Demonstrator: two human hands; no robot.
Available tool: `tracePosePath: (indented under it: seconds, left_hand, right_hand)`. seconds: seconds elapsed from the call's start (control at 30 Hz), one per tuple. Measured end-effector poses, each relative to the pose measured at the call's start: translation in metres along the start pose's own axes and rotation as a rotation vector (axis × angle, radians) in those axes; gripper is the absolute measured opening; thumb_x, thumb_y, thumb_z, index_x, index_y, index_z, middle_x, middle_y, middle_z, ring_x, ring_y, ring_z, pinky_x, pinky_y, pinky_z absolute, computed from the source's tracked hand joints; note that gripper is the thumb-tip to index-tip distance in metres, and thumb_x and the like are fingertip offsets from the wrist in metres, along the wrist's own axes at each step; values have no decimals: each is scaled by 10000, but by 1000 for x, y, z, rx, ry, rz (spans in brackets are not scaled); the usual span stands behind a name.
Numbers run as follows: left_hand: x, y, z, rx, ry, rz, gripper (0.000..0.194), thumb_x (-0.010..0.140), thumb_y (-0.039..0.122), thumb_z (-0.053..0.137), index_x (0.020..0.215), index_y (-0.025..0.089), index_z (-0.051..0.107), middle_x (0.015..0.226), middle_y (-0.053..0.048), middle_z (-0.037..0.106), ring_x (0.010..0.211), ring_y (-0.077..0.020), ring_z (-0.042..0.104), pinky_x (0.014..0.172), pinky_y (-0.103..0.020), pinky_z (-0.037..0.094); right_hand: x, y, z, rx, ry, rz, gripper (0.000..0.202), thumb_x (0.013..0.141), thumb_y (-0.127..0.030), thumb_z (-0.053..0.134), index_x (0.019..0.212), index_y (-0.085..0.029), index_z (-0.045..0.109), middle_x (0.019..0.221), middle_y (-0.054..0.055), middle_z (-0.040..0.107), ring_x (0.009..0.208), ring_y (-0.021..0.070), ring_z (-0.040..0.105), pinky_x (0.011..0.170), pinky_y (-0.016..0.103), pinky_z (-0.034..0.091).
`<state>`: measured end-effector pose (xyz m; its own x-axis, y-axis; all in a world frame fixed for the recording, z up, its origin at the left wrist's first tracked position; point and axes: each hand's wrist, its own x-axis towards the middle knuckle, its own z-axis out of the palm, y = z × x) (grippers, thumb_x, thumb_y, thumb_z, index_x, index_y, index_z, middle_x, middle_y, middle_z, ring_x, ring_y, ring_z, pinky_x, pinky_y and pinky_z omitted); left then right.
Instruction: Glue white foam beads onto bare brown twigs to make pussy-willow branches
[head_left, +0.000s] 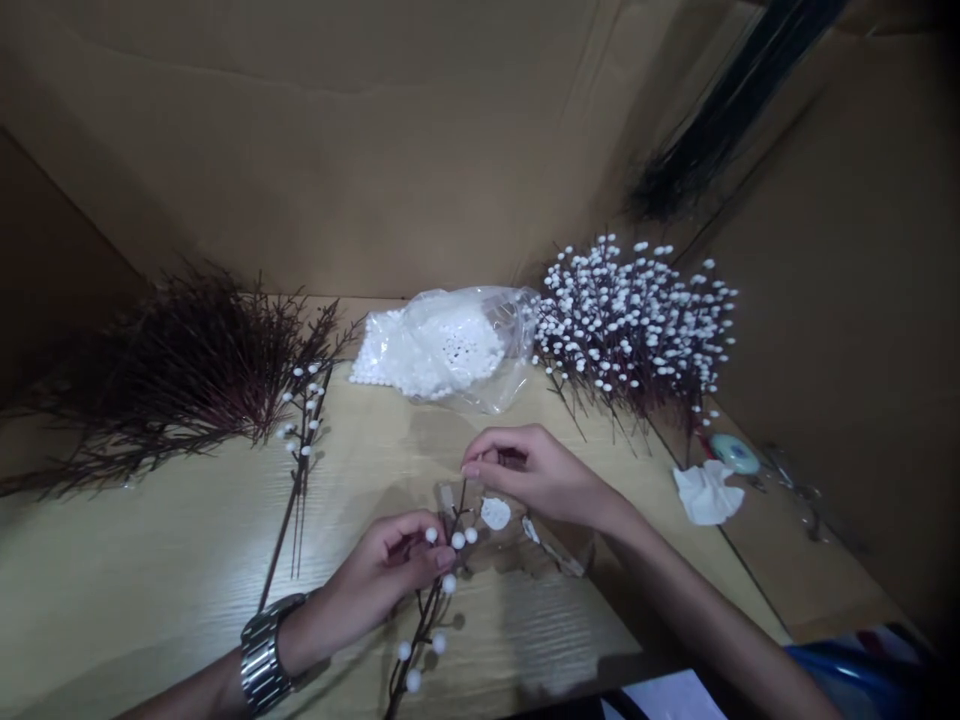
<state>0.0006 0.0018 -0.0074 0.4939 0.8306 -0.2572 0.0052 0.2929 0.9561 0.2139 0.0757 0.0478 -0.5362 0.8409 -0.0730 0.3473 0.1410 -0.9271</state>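
Along the left edge of the surface (150,560), a heap of bare twigs (172,370) is lying with its tips fanning toward the back. Just right of it, a single stem (300,450) carrying a few white beads is resting on the wood. Near the front edge, the left hand (386,575), a metal watch (262,660) on its wrist, is pinching a branch (427,620) that is already bearing several white beads, its stalk running down toward the front edge. Behind the hands, at the middle of the back edge, a clear bag (450,345) of loose white beads is lying open. The right hand (532,470) is hovering just above the branch's tip, fingertips closed narrowly on something too small to tell. Toward the back right corner, a beaded bunch (637,320) is spreading out. Near the right edge, a crumpled tissue (705,492) is sitting beside a small teal case (735,452).
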Motion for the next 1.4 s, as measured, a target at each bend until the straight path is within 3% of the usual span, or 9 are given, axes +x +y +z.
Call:
tracePosePath:
  seconds: [0.2, 0.47, 0.63, 0.87, 1.07, 1.23, 1.4]
  left_hand:
    - [-2, -3, 0, 0, -24, -14, 236, 913, 388, 673, 819, 175, 631, 769, 21, 557, 736, -143, 498, 670, -247, 365]
    - [-5, -1, 3, -68, 21, 27, 318, 895, 459, 684, 1102, 218, 665, 1013, -45, 651, 946, -204, 585, 822, -305, 444]
    - [-3, 7, 6, -99, 70, -63, 259, 911, 435, 674, 1051, 218, 687, 1080, -57, 688, 1029, -216, 600, 877, -312, 442]
    - [3, 2, 3, -87, 177, -62, 211, 902, 373, 694, 851, 169, 693, 787, 2, 635, 738, -135, 540, 674, -247, 397]
    - [3, 4, 3, -148, 183, -37, 205, 900, 349, 691, 823, 159, 687, 798, -6, 658, 772, -140, 571, 711, -246, 413]
    - [5, 5, 2, -148, 187, -26, 196, 894, 350, 688, 847, 161, 698, 799, -5, 645, 783, -146, 566, 729, -258, 417]
    - [5, 4, 0, -126, 184, -49, 189, 905, 370, 682, 923, 184, 707, 891, -11, 655, 868, -168, 567, 776, -280, 404]
  right_hand:
    - [2, 12, 6, 133, -18, 3, 183, 876, -354, 673, 829, -179, 697, 649, -51, 566, 583, 90, 485, 526, 216, 360]
    - [4, 15, 8, 137, -27, 31, 157, 871, -329, 678, 824, -179, 690, 666, -54, 584, 601, 90, 513, 572, 222, 389]
    - [4, 17, 16, 59, -29, -36, 140, 903, -307, 644, 852, -190, 702, 719, -34, 639, 647, 106, 554, 604, 239, 425]
    - [4, 28, 24, 144, 49, -34, 132, 847, -324, 737, 909, -219, 685, 839, -25, 683, 750, 115, 616, 667, 236, 464]
    - [-13, 30, 24, 143, 212, 0, 217, 851, -345, 734, 738, -190, 633, 585, -58, 553, 500, 85, 464, 468, 219, 329]
    - [-22, 28, 30, 112, 179, -127, 36, 850, -252, 744, 826, -229, 758, 802, -1, 700, 747, 125, 625, 662, 243, 470]
    - [-25, 29, 33, 147, 207, -125, 188, 821, -193, 766, 985, -284, 777, 931, 7, 744, 848, 135, 679, 724, 246, 532]
